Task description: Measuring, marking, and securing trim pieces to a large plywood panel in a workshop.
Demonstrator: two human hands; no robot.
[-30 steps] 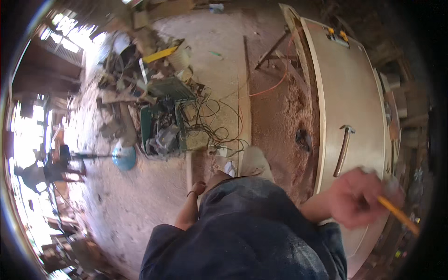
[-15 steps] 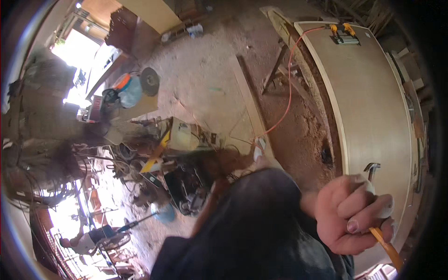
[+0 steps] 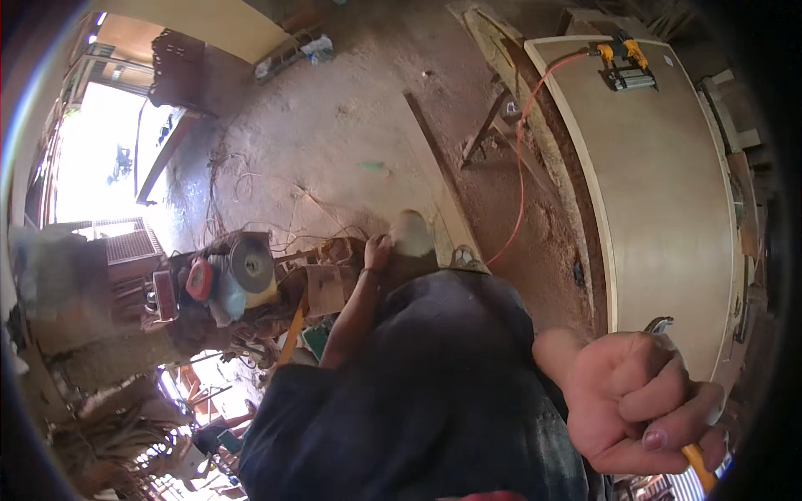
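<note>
My right hand (image 3: 639, 401) is closed in a fist around a hammer. The claw hammer's metal head (image 3: 658, 325) shows beyond the knuckles, and its yellow-orange handle (image 3: 700, 469) comes out below the fingers. Behind this fist lies a long pale wooden panel (image 3: 668, 217). Low in front of my body, my left hand (image 3: 378, 252) reaches down beside a pale rounded thing (image 3: 411, 235), whose kind I cannot make out. Its fingers are small and partly hidden, so whether it grips anything does not show.
A yellow-and-black nail gun (image 3: 628, 68) lies on the panel's far end, its red hose (image 3: 522, 159) hanging to the floor. A wooden plank (image 3: 439, 171) lies on the dusty floor. To the left, a cluttered bench carries a grinding disc (image 3: 251, 264) and a red-orange object (image 3: 199, 278).
My view has turned, and the bench clutter has shifted lower. My left hand and forearm now show plainly by the pale rounded thing. The right fist still holds the hammer, slightly lower in view.
</note>
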